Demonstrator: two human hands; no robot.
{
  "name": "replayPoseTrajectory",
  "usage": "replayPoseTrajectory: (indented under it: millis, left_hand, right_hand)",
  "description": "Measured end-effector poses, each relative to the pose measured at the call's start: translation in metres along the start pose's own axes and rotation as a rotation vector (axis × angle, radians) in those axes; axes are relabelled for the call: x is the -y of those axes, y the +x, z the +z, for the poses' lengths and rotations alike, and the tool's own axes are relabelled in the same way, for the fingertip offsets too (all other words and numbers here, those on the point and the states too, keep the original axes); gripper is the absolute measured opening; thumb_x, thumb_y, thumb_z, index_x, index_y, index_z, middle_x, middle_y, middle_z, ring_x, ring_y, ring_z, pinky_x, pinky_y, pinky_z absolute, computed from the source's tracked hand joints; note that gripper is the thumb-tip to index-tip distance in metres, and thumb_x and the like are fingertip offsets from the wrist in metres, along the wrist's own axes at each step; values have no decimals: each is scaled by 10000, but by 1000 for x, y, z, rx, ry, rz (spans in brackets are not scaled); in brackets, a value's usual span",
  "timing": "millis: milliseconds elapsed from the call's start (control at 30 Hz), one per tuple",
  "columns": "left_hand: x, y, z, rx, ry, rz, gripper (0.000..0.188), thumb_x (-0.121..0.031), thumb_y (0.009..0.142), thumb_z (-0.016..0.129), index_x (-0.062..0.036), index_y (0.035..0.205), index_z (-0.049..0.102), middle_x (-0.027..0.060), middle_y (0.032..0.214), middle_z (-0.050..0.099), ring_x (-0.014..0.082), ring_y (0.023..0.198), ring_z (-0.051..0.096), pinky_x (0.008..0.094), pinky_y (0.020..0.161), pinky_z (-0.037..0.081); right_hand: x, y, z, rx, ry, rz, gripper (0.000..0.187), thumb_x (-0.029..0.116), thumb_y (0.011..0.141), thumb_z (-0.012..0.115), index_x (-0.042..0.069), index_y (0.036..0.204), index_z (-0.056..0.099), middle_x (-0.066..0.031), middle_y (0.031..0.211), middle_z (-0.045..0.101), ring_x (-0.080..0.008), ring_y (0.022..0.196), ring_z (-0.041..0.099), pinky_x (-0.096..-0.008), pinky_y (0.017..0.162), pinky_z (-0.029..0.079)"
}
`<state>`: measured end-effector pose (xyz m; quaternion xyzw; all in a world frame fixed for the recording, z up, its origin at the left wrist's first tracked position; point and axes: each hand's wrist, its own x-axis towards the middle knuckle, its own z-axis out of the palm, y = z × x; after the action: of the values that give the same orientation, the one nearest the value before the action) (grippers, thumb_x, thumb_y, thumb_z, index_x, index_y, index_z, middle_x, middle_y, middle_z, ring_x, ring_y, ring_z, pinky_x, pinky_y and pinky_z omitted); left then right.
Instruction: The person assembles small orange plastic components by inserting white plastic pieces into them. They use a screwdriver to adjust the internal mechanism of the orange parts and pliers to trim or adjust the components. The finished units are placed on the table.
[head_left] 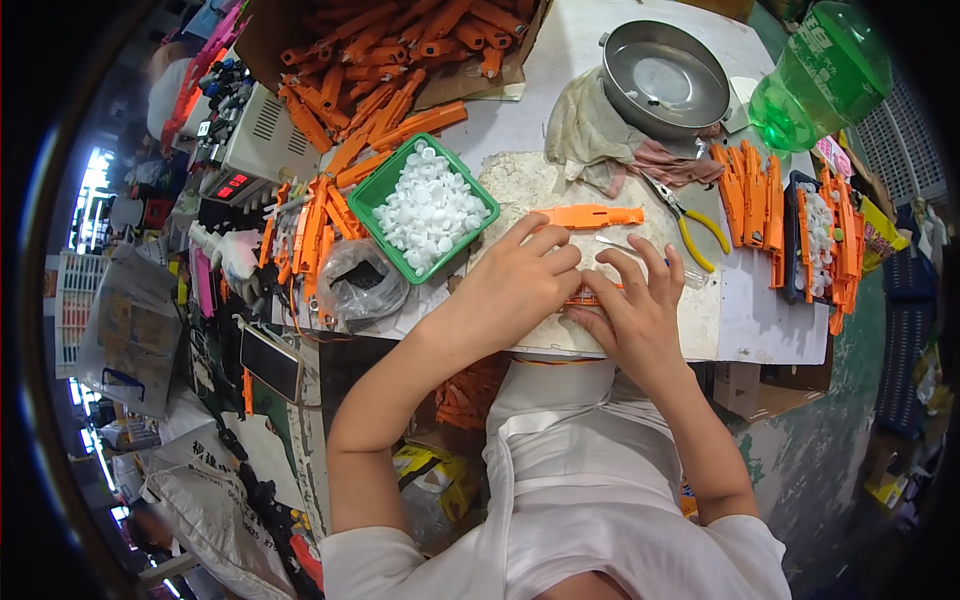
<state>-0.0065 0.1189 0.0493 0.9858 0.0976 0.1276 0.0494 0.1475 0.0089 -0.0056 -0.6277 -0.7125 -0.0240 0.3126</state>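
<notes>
A white worktable (745,325) is standing over a green floor (815,430) that is showing worn grey patches. On the left, bright strips (96,170) (windows or lamps, hard to tell) are glowing near a white rack (75,300). At upper right, a grey grid panel (905,125) is rising.

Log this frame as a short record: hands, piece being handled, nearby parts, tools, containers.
Left hand: fingers at a small orange piece
Right hand: thumb and fingers at the same piece
Piece visibility: mostly hidden by both hands
Nearby part: long orange part, lying beyond the hands
Tool: yellow-handled pliers, right of that part
Containers: green tray of white caps, left; round metal pan, far side
</notes>
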Motion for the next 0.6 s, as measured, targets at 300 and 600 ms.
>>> replayPoseTrajectory:
  millis: [300,600]
  left_hand:
    - [3,5,2,66,84,64,183,-161,703,612,-41,838,638,51,842,555,213,917,543,372,935,409]
    - [5,-1,11,-34,-30,54,193,-95,692,687,-13,813,561,97,849,534,273,898,537,377,869,469]
  right_hand:
    - [-2,0,4,-12,-3,2,360,309,691,763,139,973,617,-11,1136,523,-269,1249,371,-536,1069,196]
    - [-3,0,7,-41,18,-4,315,295,707,753,142,949,621,-8,1124,526,-269,1247,374,-545,1061,216]
